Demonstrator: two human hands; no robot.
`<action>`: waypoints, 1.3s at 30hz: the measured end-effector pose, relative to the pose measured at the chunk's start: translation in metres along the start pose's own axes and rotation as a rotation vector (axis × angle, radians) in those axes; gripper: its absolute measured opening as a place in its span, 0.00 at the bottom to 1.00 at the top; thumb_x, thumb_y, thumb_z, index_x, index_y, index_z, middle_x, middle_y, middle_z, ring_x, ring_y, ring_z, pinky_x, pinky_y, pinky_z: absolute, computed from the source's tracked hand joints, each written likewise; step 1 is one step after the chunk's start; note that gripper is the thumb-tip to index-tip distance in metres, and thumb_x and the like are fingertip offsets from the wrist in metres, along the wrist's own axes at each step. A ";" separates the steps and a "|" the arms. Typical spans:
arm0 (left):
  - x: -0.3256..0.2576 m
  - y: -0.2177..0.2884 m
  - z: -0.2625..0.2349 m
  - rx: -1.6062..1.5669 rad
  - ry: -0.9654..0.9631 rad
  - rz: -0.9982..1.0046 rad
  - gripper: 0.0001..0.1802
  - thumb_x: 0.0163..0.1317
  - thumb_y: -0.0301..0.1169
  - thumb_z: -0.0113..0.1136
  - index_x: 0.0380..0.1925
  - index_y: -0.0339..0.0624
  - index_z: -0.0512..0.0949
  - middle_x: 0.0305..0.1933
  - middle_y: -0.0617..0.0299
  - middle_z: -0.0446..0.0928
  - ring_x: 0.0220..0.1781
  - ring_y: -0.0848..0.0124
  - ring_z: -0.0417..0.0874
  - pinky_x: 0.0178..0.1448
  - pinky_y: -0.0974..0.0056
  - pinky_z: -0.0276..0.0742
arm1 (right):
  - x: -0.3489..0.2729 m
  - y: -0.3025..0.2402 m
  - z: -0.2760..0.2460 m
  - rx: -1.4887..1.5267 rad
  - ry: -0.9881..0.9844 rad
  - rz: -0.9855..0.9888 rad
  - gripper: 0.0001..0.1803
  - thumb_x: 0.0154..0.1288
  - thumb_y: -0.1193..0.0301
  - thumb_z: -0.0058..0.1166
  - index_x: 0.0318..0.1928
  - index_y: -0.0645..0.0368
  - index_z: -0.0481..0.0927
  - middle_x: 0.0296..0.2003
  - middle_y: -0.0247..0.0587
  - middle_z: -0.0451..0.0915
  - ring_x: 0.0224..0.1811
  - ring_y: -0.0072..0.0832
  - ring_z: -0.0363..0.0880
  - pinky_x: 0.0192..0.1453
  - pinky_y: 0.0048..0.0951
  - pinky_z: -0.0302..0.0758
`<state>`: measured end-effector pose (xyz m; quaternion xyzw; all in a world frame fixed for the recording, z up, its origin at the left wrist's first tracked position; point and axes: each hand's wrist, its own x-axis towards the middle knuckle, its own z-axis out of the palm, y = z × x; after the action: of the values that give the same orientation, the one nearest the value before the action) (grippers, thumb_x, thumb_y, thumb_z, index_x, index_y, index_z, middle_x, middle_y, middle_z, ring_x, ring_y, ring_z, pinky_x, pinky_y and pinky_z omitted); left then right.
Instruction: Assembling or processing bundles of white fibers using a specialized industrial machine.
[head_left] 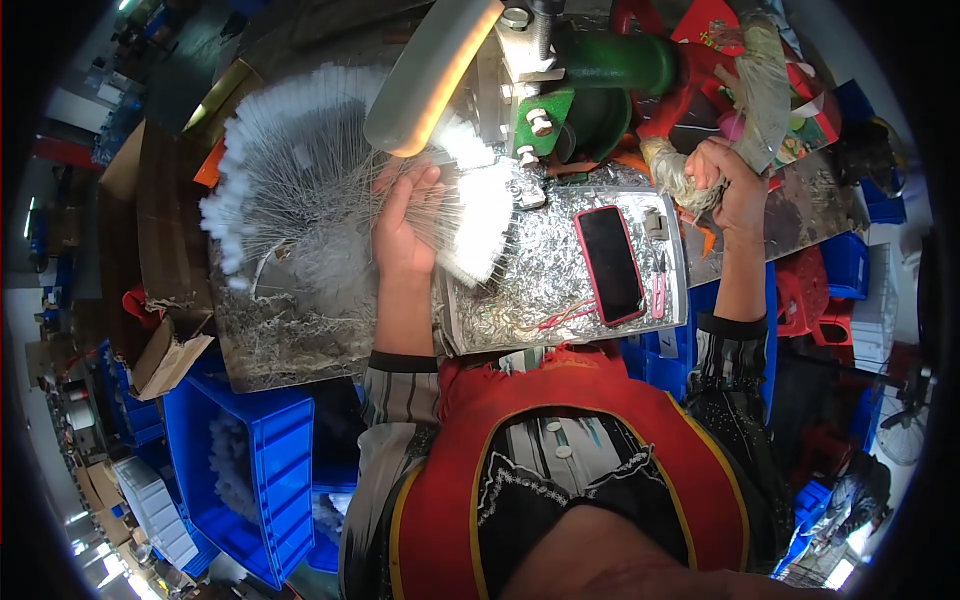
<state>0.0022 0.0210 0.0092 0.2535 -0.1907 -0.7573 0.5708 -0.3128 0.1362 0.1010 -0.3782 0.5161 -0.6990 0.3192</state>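
My left hand (402, 225) lies on a fanned bundle of thin wire brushes with white bristle tips (300, 160), fingers spread over the wire stems. The tips fan out in an arc to the left and to the right (480, 215) of the hand. My right hand (728, 182) is closed around the cloth-wrapped handle (675, 175) of a red lever on a green and grey press machine (590, 75). A curved metal guard (430, 70) hangs over the brushes.
A phone in a red case (610, 263) and a small pink tool (659, 285) lie on the foil-covered tray (520, 290). Blue bins (250, 470) holding white brush parts stand at lower left, and cardboard (160, 200) stands at left. Red and blue stools (820, 290) are at right.
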 end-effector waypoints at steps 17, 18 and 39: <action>0.002 0.001 0.007 0.047 0.067 -0.049 0.18 0.58 0.22 0.49 0.49 0.36 0.61 0.45 0.45 0.71 0.44 0.62 0.76 0.50 0.61 0.74 | 0.005 -0.021 0.001 -0.062 -0.016 0.161 0.12 0.50 0.73 0.50 0.14 0.63 0.68 0.12 0.40 0.67 0.16 0.27 0.67 0.25 0.25 0.64; 0.003 0.000 0.006 0.047 0.069 -0.049 0.18 0.58 0.22 0.49 0.49 0.36 0.61 0.45 0.45 0.71 0.44 0.62 0.76 0.50 0.61 0.74 | 0.004 -0.019 0.003 -0.061 -0.017 0.162 0.12 0.50 0.73 0.50 0.14 0.63 0.68 0.12 0.40 0.67 0.16 0.27 0.67 0.25 0.25 0.64; 0.002 -0.007 0.023 0.015 0.119 0.040 0.22 0.53 0.18 0.52 0.49 0.33 0.61 0.44 0.44 0.72 0.42 0.60 0.78 0.46 0.60 0.77 | 0.000 -0.007 0.003 -0.013 -0.018 0.004 0.11 0.50 0.76 0.49 0.14 0.64 0.69 0.11 0.37 0.64 0.15 0.26 0.65 0.26 0.27 0.66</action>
<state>-0.0178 0.0214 0.0235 0.2985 -0.1673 -0.7279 0.5942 -0.3107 0.1371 0.1080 -0.3856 0.5186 -0.6914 0.3229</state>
